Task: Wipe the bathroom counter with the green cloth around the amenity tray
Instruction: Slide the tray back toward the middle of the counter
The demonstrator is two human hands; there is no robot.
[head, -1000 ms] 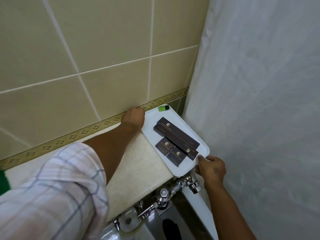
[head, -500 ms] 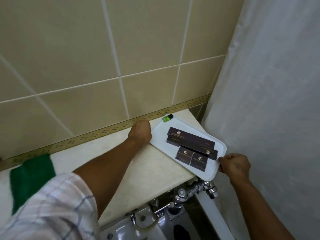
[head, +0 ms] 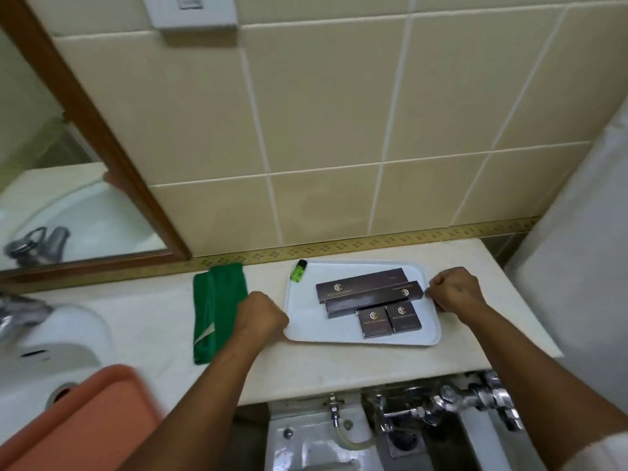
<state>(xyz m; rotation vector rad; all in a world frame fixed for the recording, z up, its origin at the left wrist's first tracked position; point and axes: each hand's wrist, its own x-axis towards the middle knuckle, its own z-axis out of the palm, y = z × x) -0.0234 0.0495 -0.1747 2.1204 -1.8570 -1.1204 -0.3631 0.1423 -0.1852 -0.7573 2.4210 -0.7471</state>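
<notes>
A white amenity tray (head: pixel 306 321) lies on the cream counter (head: pixel 306 368). It carries several dark brown boxes (head: pixel 370 297) and a small green bottle (head: pixel 299 270) at its back left corner. My left hand (head: pixel 261 316) grips the tray's left edge, and my right hand (head: pixel 453 290) grips its right edge. The folded green cloth (head: pixel 215 307) lies flat on the counter just left of my left hand, with nothing holding it.
A white sink (head: pixel 51 351) with a chrome tap (head: pixel 17 314) sits at the left, an orange tray (head: pixel 85 423) in front of it. A wood-framed mirror (head: pixel 85 205) hangs above. Chrome valves (head: pixel 475 399) and a toilet lie below the counter. A white curtain (head: pixel 577 266) hangs at right.
The tray has come left along the counter and turned square to the wall, with both hands still on its edges. My view has swung left, showing the cloth, sink and mirror.
</notes>
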